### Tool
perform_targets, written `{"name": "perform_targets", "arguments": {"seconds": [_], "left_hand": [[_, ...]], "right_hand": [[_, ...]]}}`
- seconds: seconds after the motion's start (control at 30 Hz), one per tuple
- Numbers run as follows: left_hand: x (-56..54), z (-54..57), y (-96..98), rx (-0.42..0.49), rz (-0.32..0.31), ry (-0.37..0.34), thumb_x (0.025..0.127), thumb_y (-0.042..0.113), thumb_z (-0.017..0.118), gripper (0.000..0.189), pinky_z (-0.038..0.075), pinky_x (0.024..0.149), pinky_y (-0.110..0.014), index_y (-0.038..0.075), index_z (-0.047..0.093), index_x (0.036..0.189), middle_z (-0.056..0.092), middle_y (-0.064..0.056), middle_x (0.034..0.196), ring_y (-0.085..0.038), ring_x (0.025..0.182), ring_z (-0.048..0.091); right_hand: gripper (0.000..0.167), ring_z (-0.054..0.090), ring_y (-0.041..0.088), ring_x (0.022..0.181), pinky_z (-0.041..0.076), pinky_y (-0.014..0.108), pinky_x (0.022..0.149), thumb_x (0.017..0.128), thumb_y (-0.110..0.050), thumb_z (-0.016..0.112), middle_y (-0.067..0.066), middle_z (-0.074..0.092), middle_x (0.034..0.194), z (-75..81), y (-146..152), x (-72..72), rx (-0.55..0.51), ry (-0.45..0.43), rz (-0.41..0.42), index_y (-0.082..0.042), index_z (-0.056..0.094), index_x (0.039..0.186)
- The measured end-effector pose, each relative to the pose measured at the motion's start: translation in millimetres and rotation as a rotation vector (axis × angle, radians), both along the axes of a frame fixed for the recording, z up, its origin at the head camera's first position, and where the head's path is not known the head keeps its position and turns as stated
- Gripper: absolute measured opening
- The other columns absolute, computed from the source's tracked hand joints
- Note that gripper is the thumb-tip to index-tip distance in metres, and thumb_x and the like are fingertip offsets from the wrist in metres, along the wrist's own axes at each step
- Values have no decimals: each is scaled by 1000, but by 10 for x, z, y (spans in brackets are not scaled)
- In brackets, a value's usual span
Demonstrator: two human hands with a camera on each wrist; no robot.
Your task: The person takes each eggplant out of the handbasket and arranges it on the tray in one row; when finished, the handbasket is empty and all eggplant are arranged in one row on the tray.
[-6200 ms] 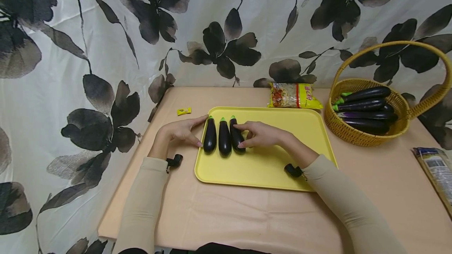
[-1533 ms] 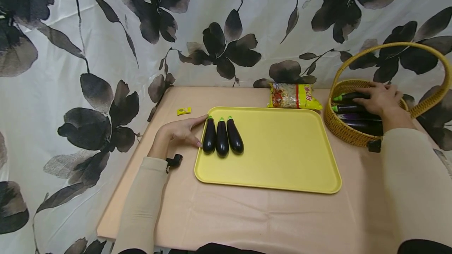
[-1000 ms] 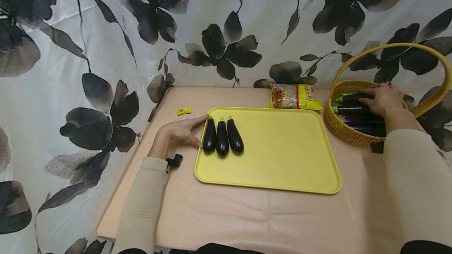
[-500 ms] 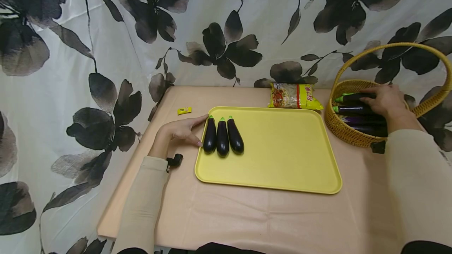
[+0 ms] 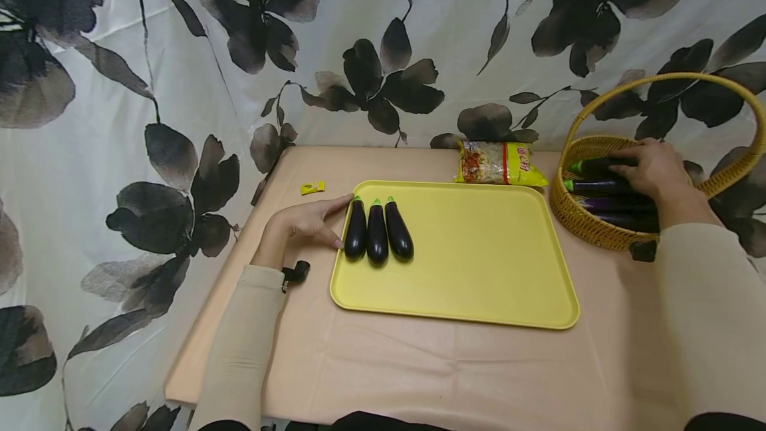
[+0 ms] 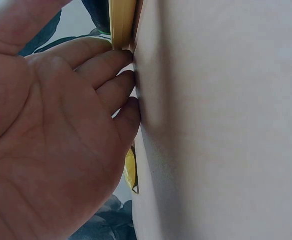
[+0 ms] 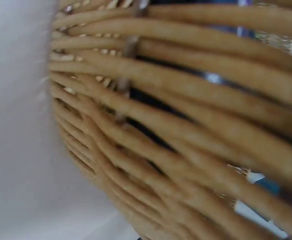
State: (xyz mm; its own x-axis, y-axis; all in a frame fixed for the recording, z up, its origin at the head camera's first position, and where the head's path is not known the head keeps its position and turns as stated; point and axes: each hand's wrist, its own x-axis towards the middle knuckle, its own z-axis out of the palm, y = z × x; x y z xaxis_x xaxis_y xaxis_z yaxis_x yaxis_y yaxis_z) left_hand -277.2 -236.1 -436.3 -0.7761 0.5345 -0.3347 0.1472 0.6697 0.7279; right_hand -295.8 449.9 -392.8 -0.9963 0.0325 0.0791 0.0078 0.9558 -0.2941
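Three dark purple eggplants (image 5: 377, 238) lie side by side at the left of a yellow tray (image 5: 479, 251). My left hand (image 5: 305, 221) touches the tray's left edge, thumb and fingers spread; the left wrist view shows its fingertips against the tray rim (image 6: 121, 22). Inside the wicker basket (image 5: 589, 228), my right hand (image 5: 658, 168) grips the uppermost eggplant (image 5: 604, 166) from above, its green stem poking out to the left. More eggplants (image 5: 628, 220) lie below it. Basket weave (image 7: 186, 100) fills the right wrist view and hides that hand.
A yellow food packet (image 5: 501, 163) stands behind the tray. A small yellow sachet (image 5: 312, 187) lies left of the tray on the table (image 5: 419, 364). The basket's tall handle (image 5: 670, 76) arches over my right hand. Floral cloth (image 5: 359, 5) hangs behind.
My right hand has gone from the third eggplant on the tray to the basket, and that eggplant now lies tilted. Lately the top basket eggplant has shifted slightly right. The left hand has stayed put.
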Motion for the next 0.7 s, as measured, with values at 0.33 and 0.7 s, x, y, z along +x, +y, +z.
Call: {"name": "perform_targets", "arguments": {"seconds": [0.33, 0.7], "left_hand": [[0, -4, 4, -23, -12, 31, 71, 25, 97, 127, 7, 132, -51, 23, 17, 169, 14, -1, 176, -23, 163, 5], [25, 16, 9, -50, 13, 29, 67, 34, 99, 130, 7, 132, -51, 29, 18, 168, 14, 3, 176, -20, 162, 5]], "right_hand": [[45, 34, 59, 129, 30, 76, 104, 109, -26, 52, 40, 35, 145, 75, -194, 261, -81, 133, -28, 1, 56, 146], [50, 37, 49, 103, 30, 49, 76, 109, -35, 52, 35, 37, 128, 167, -444, 659, -163, 256, -117, -11, 51, 153]]}}
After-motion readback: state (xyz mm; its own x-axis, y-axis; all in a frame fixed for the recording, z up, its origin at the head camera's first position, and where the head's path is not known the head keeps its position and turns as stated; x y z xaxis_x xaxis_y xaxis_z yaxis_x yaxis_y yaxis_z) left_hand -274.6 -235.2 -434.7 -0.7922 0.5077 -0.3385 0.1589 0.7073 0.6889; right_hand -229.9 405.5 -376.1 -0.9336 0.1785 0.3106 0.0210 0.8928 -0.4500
